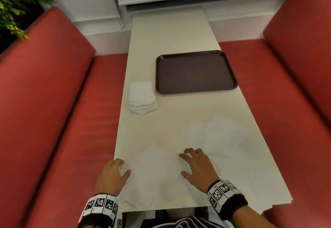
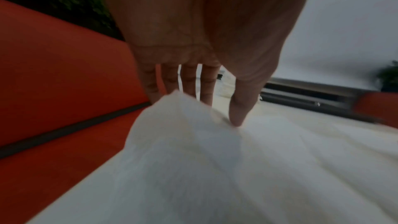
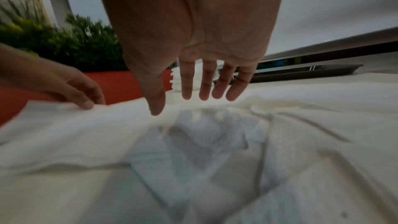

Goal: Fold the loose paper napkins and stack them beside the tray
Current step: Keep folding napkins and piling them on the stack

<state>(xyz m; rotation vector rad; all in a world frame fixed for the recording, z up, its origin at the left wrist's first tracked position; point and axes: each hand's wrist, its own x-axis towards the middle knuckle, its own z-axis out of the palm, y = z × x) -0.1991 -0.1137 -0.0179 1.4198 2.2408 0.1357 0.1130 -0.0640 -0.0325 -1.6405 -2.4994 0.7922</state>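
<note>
A loose white napkin (image 1: pixel 155 175) lies spread at the table's near edge. My left hand (image 1: pixel 123 167) pinches its left edge; in the left wrist view that hand (image 2: pixel 211 108) has its thumb on top and its fingers behind a raised fold of the napkin (image 2: pixel 189 151). My right hand (image 1: pixel 181 164) is over the napkin's right side, fingers straight and spread and holding nothing. In the right wrist view this hand (image 3: pixel 178 105) hovers just above the creased napkin (image 3: pixel 204 142). A stack of folded napkins (image 1: pixel 142 97) sits left of the dark brown tray (image 1: pixel 196 91).
More loose napkins (image 1: pixel 215 132) lie on the cream table (image 1: pixel 170 34) to the right, between my right hand and the tray. Red bench seats (image 1: pixel 53 111) flank the table on both sides. A green plant (image 1: pixel 12 9) stands at the far left.
</note>
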